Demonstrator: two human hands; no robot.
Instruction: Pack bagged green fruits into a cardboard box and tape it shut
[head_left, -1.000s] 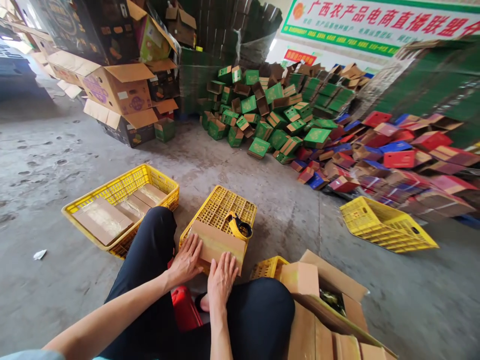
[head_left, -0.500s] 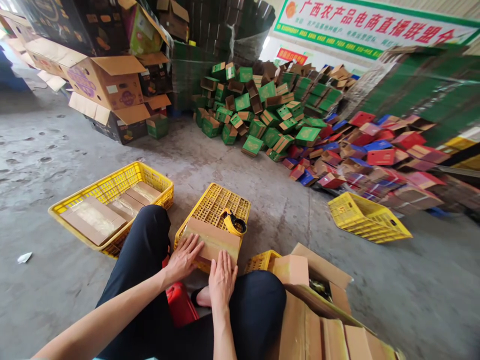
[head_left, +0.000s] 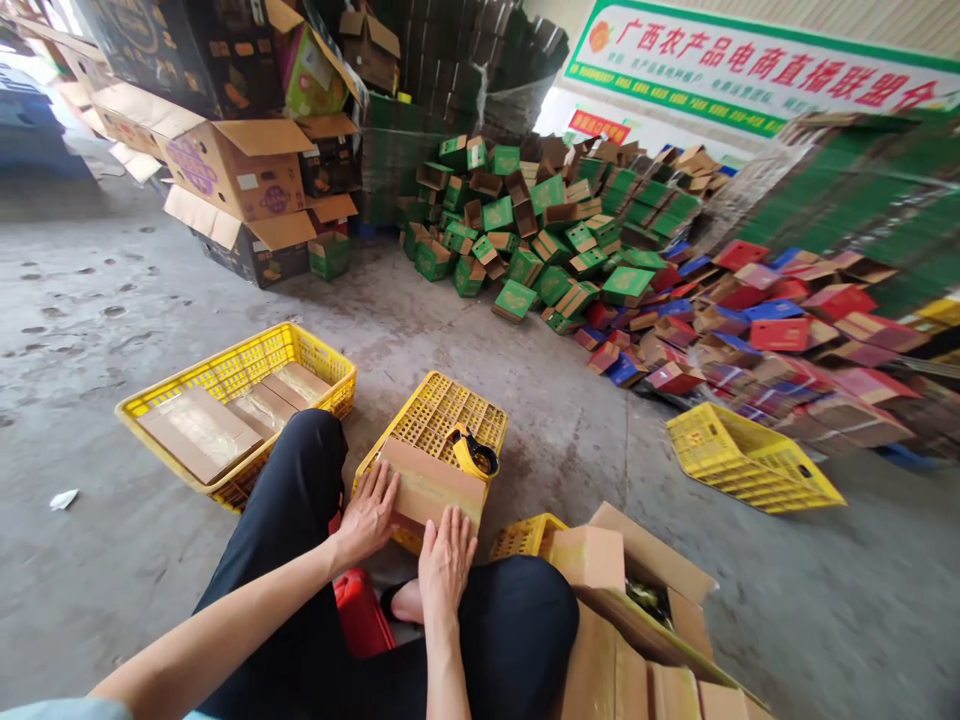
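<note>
A brown cardboard box (head_left: 435, 482) with tape along its top lies on an upturned yellow plastic crate (head_left: 450, 408) between my knees. My left hand (head_left: 369, 512) rests on the box's left end, fingers stretched out. Flat on the near right part of the box lies my right hand (head_left: 448, 556), its fingers straight and nearly together. Just beyond the box, a yellow tape dispenser (head_left: 474, 454) sits on the crate's right side. Neither hand grips anything.
To the left, a yellow crate (head_left: 142, 405) holds several taped boxes. An open carton (head_left: 600, 560) with dark contents stands at my right knee, near more cartons. Another yellow crate (head_left: 750, 462) lies further right. Piles of green boxes (head_left: 517, 298) and red boxes (head_left: 780, 333) fill the back.
The whole view has shifted slightly as my head turned left. Both hands stay on the box with little visible movement.
</note>
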